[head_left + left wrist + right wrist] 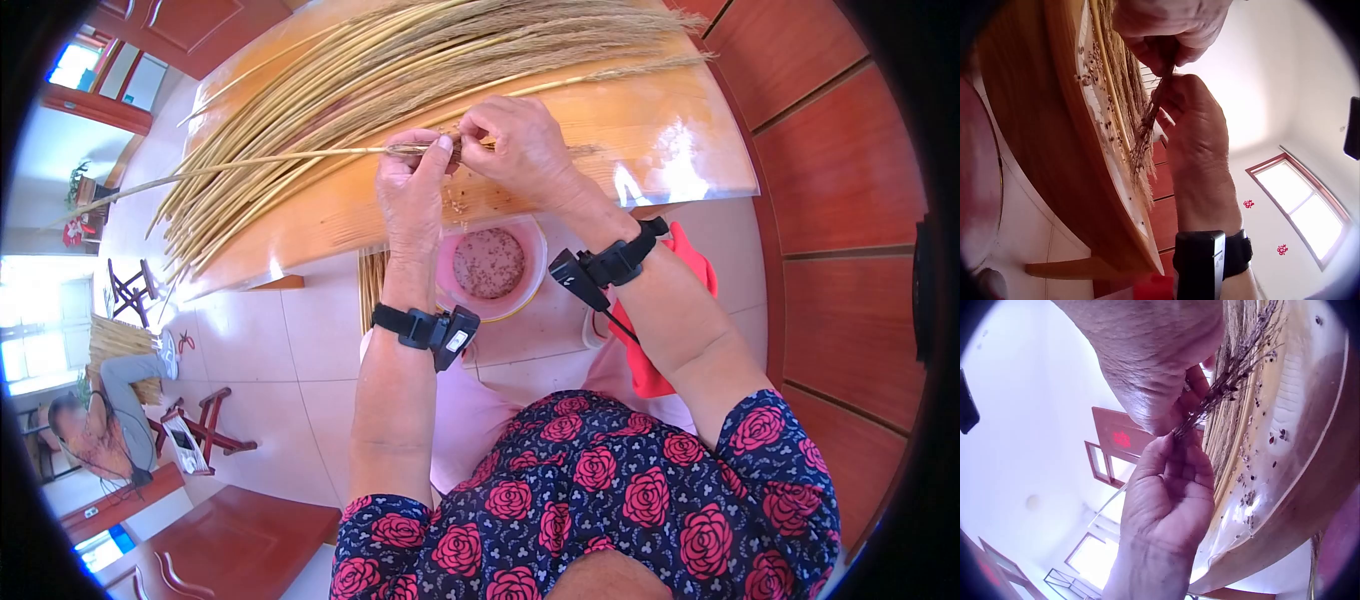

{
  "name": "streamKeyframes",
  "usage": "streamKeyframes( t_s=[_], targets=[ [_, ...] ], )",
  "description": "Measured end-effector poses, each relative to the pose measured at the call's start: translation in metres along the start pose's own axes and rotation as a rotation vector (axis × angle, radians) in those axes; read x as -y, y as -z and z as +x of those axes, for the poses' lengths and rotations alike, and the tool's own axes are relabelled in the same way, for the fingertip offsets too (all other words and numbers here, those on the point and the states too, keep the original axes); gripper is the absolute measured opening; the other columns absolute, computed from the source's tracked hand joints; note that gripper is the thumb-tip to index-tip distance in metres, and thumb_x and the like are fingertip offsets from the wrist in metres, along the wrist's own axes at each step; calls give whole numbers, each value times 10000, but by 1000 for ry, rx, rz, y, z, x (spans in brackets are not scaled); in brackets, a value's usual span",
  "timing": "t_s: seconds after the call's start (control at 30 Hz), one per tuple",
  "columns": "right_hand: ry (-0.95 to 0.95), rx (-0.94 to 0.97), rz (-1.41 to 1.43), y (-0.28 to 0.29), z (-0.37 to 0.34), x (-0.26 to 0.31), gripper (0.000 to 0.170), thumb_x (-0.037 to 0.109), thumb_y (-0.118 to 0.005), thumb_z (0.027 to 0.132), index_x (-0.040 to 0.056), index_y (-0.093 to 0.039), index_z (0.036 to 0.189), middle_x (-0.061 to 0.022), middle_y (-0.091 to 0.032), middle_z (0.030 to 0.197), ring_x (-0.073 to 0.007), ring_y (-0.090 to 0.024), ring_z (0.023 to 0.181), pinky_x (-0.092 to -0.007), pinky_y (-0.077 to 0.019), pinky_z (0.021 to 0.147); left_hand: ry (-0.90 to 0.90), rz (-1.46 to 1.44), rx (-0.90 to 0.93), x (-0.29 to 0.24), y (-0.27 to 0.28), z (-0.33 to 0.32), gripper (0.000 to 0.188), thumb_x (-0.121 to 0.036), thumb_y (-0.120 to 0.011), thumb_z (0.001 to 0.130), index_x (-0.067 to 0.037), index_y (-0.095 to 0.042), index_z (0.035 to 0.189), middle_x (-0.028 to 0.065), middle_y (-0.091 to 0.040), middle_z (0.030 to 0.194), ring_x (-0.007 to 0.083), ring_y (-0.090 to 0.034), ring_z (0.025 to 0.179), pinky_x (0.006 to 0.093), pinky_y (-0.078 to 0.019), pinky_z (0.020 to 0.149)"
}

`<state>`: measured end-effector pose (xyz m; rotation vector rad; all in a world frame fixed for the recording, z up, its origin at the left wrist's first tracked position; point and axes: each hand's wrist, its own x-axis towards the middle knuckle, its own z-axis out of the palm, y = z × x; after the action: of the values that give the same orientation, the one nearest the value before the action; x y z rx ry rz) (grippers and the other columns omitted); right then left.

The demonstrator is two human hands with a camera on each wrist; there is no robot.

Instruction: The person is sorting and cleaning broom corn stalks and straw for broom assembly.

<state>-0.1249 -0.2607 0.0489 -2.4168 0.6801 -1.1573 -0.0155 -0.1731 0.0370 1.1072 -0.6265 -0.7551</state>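
A long sorghum stalk (280, 157) reaches off to the left over the table's edge. My left hand (413, 190) grips it near its seed head, thumb on top. My right hand (525, 145) is right beside the left, its curled fingers pinching the dark, thin seed head (1229, 381). In the right wrist view the head's branches stick out past the right fingers, with a few dark seeds on them. The fingertips of both hands nearly meet there. Loose seeds (1247, 500) lie scattered on the table below the hands.
A thick spread of sorghum stalks (330, 100) covers the far side of the wooden table (690, 165). Under its near edge stands a pink bucket (541, 250) with seeds inside. Red cabinets (830, 180) rise on the right. Another person (110, 430) sits at far left near folding stools.
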Motion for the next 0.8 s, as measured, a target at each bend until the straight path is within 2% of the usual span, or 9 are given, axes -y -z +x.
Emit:
streamKeyframes(
  t_s=[0.17, 0.27, 0.37, 0.47, 0.57, 0.67, 0.8],
  targets=[
    [-191, 9, -42, 3, 1, -1, 100, 173, -619, 678, 82, -580, 692, -59, -597, 675, -259, -579, 647, -357, -447, 579, -14, -37, -60, 2, 2, 2, 167, -41, -628, 798, -38, -534, 937, 92, -618, 823, 119, -576, 693, 216, -461, 593],
    [-312, -1, 100, 9, 2, -15, 146, 210, -630, 722, 68, -600, 735, -89, -607, 695, -256, -588, 647, -344, -461, 596, -4, -109, -68, 0, 10, 6, 174, -48, -629, 802, -46, -533, 947, 117, -632, 849, 124, -578, 694, 211, -455, 578],
    [-371, 142, 246, 17, 3, -8, 194, 242, -630, 772, 50, -617, 791, -102, -616, 707, -239, -595, 654, -324, -472, 614, 8, -104, -67, -1, 13, 7, 176, -61, -631, 806, -48, -535, 952, 120, -635, 855, 123, -578, 701, 208, -453, 576],
    [-218, 208, 384, 13, 0, -11, 192, 181, -624, 821, 5, -617, 896, -51, -631, 778, -110, -563, 724, -262, -463, 673, 19, -107, -60, -1, 11, 6, 172, -66, -632, 809, -47, -536, 951, 119, -636, 856, 125, -576, 700, 210, -456, 578],
    [-317, 338, 410, 12, -1, -11, 176, 138, -622, 821, 11, -626, 942, -54, -636, 803, -101, -567, 747, -243, -462, 696, 34, -112, -32, 1, 12, 7, 202, -62, -634, 807, -46, -526, 977, 121, -632, 876, 130, -575, 712, 220, -464, 602],
    [-275, 276, 399, 10, -2, -11, 204, 213, -630, 797, 33, -635, 893, -85, -650, 778, -187, -616, 704, -290, -478, 630, 35, -133, -7, 0, 9, 4, 262, -34, -630, 799, -43, -501, 1027, 127, -621, 924, 134, -572, 760, 234, -469, 650],
    [-327, 291, 466, 12, -3, -11, 188, 182, -621, 811, 22, -630, 909, -65, -643, 785, -137, -590, 721, -264, -467, 657, 7, -186, 62, 0, 9, 4, 357, 26, -613, 777, -41, -464, 1094, 131, -602, 982, 132, -560, 834, 242, -461, 712]
  ],
)
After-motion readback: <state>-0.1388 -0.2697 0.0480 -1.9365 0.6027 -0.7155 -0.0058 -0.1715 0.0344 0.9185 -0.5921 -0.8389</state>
